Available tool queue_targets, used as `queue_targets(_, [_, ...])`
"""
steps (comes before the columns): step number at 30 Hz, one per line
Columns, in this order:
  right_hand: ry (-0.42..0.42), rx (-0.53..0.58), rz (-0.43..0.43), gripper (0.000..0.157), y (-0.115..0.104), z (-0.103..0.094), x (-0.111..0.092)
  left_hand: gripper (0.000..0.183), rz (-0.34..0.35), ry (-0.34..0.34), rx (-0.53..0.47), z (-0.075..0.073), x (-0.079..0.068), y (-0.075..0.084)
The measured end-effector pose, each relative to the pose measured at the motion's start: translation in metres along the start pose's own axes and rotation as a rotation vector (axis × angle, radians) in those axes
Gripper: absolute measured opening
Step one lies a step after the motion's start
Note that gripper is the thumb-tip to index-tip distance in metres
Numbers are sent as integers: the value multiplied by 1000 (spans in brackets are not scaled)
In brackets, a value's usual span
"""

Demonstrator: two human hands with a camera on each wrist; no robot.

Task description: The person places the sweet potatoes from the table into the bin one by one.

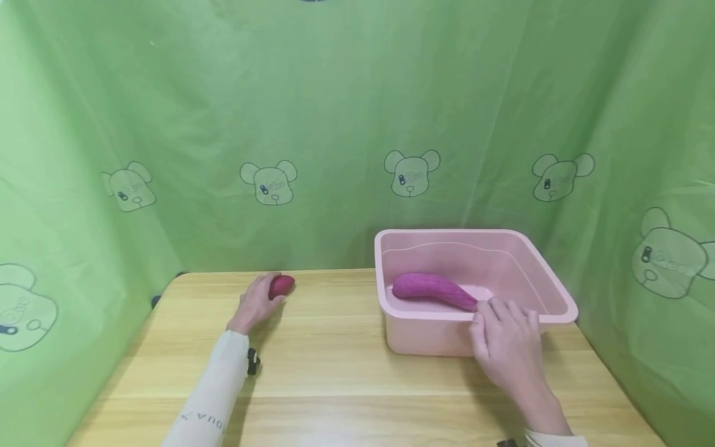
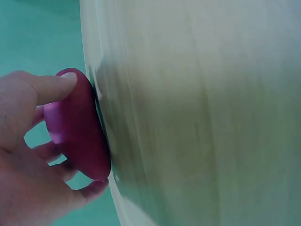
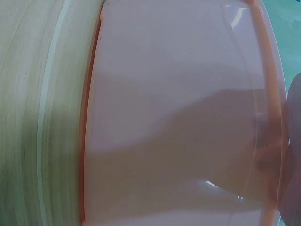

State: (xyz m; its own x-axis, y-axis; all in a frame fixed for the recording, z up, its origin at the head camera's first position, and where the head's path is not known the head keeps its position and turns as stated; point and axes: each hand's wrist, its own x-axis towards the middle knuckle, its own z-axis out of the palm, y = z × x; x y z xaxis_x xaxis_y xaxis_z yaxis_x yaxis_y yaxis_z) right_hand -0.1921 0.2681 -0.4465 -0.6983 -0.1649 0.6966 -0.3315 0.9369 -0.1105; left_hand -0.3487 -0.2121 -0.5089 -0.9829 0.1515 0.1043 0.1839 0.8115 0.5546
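My left hand (image 1: 259,303) grips a smooth, dark red oblong object (image 2: 82,127) at the table's far edge. In the left wrist view the thumb lies along its top and the fingers curl under its far side. It looks like a fruit or vegetable, but the exact kind is unclear. A long purple eggplant (image 1: 430,288) lies inside the pink basin (image 1: 424,335), its thick end to the left. My right hand (image 1: 508,344) reaches over the basin's front rim and pinches the eggplant's thin end, which the fingers partly hide. The right wrist view shows mostly the basin's outer wall (image 3: 164,108).
The basin stands on the right half of a light wooden table (image 1: 313,366). A green curtain (image 1: 335,112) with bear-head prints hangs behind the table and along both sides. A dark strap fitting (image 1: 253,361) sits on the left wrist.
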Motion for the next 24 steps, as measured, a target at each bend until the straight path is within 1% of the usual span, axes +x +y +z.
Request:
queue_targets(4, [-2, -1, 0, 25, -1, 0, 1, 65, -8, 7, -26, 1, 0, -1])
queue_targets(9, [0, 1, 3, 26, -2, -1, 1, 62, -20, 14, -34, 3, 2, -3])
queue_targets(18, [-2, 9, 5, 26, -4, -1, 1, 59, 24, 16, -38, 2, 0, -3])
queue_targets(24, [2, 10, 2, 25, -3, -1, 0, 59, 26, 18, -40, 0, -2, 0])
